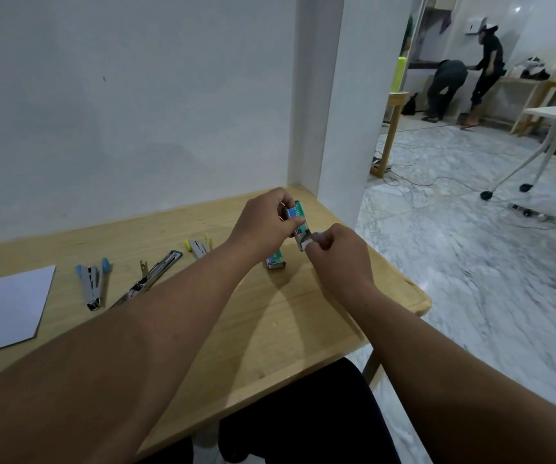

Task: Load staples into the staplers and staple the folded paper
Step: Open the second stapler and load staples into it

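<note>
My left hand [264,219] grips a small green and blue staple box [296,212] above the table's right part. My right hand [336,252] pinches the box's lower end, where a white inner tray or flap [306,244] sticks out. A second staple box [275,261] lies on the table just below. Three staplers lie open in a row to the left: a blue one [93,283], a green one [151,277] and a yellow one [199,246]. White folded paper [5,306] lies flat at the far left.
The wooden table [286,323] meets a white wall behind and a white pillar [343,128] at its back right corner. Its right edge drops to a marble floor with cables. Two people and other tables stand far off at the right.
</note>
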